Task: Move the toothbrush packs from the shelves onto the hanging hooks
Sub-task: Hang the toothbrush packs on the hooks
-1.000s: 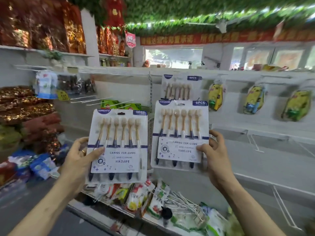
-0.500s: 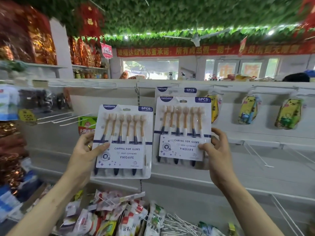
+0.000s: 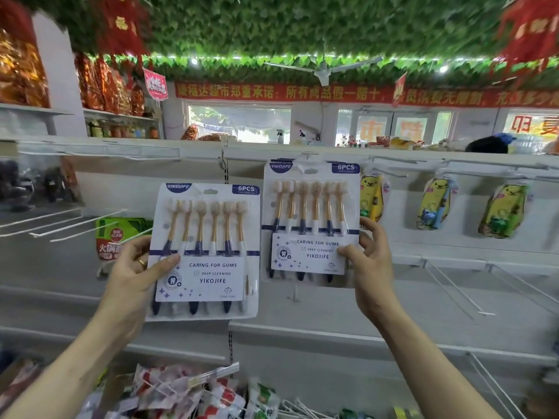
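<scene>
— White card under clear blister, six brushes each; where are the two packs?
— The left pack [image 3: 208, 246] is held up in front of the shelving, lower than the other; the left hand [image 3: 133, 267] grips its left edge, thumb across the front, fingers behind.
— And the second?
— The right pack [image 3: 311, 219] is raised against the back wall, its top just under a hook [image 3: 306, 154]; edges of more packs show behind it; whether its hole sits on the hook I cannot tell; the right hand [image 3: 372, 264] pinches its lower right corner, thumb on the label.
— Around them?
— Bare wire hooks [image 3: 69, 222] jut out to the left; yellow cartoon packs [image 3: 435, 204] hang to the right; sachets [image 3: 181, 391] lie heaped below.
</scene>
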